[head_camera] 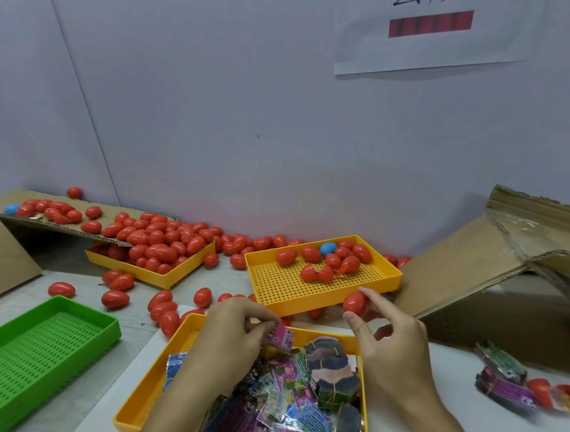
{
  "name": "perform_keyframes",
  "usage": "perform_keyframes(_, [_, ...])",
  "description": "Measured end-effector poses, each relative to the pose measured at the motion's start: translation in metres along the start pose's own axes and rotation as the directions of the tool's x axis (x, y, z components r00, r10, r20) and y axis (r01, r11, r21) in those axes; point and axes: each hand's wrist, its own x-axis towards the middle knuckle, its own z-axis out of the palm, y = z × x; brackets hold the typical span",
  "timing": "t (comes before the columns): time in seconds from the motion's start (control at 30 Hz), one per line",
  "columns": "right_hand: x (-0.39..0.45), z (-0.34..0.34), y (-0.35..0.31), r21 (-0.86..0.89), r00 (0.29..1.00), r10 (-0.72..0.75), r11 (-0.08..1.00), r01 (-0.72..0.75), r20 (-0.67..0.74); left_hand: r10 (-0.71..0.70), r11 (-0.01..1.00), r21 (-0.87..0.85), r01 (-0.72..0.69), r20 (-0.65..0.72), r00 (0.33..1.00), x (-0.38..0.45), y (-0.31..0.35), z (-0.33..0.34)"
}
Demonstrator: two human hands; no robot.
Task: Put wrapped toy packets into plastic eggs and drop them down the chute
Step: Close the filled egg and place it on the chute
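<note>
My left hand [233, 331] pinches a pink wrapped toy packet [282, 336] above the near yellow tray [151, 386], which is full of wrapped packets. My right hand [389, 340] holds a red plastic egg [355, 303] between thumb and fingers at the front edge of the far yellow tray [304, 295]. That tray holds several red eggs and one blue egg [328, 249]. An open red egg [316, 273] lies in it. No chute is plainly visible.
A green tray [28, 345] sits at the near left. Another yellow tray [156, 274] at the back left overflows with red eggs, many loose on the table. Cardboard flaps [477, 265] stand right and left. Packet bundles [502, 383] lie at the right.
</note>
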Motion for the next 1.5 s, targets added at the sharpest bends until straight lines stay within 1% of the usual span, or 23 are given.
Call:
perform_keyframes(0.13, [0.0, 0.0, 0.0, -0.014, 1.0, 0.014, 1.0, -0.014, 0.012, -0.036, 0.987, -0.159, 0.03, -0.039, 0.999, 0.0, 0.0, -0.006])
perform_keyframes(0.27, [0.0, 0.0, -0.001, -0.028, 0.999, 0.031, 0.999, -0.03, 0.023, -0.075, 0.95, -0.306, 0.059, -0.04, 0.996, -0.002, 0.004, -0.008])
perform_keyframes(0.4, [0.0, 0.0, -0.002, -0.023, 0.999, 0.034, 0.999, -0.034, 0.022, -0.133, 0.913, -0.396, 0.101, -0.055, 0.99, -0.002, 0.005, -0.007])
perform_keyframes(0.7, [-0.001, -0.001, -0.006, 0.019, 0.997, 0.055, 0.998, -0.056, 0.051, -0.185, 0.833, -0.538, 0.124, -0.06, 0.981, -0.001, 0.01, 0.001])
perform_keyframes(0.83, [0.001, -0.001, -0.004, 0.014, 0.996, 0.076, 0.997, -0.076, 0.048, -0.192, 0.813, -0.567, 0.135, -0.041, 0.981, -0.002, 0.01, 0.004])
perform_keyframes(1.0, [0.001, -0.002, -0.004, 0.031, 0.996, 0.074, 0.997, -0.075, 0.047, -0.206, 0.773, -0.608, 0.18, 0.027, 0.978, -0.002, 0.01, 0.006])
perform_keyframes(1.1, [0.001, -0.002, -0.004, 0.042, 0.996, 0.074, 0.996, -0.076, 0.051, -0.235, 0.743, -0.638, 0.202, 0.034, 0.971, -0.002, 0.009, 0.006])
perform_keyframes(1.27, [0.0, -0.003, -0.005, 0.08, 0.994, 0.08, 0.993, -0.086, 0.071, -0.274, 0.728, -0.636, 0.256, 0.072, 0.959, 0.0, 0.005, 0.009])
perform_keyframes(1.4, [0.0, -0.005, -0.008, 0.164, 0.988, 0.078, 0.981, -0.1, 0.135, -0.302, 0.718, -0.634, 0.287, 0.088, 0.949, 0.001, 0.0, 0.013])
perform_keyframes(1.5, [0.001, -0.006, -0.009, 0.179, 0.976, 0.082, 0.977, -0.118, 0.2, -0.319, 0.686, -0.658, 0.311, 0.113, 0.941, 0.002, -0.002, 0.015])
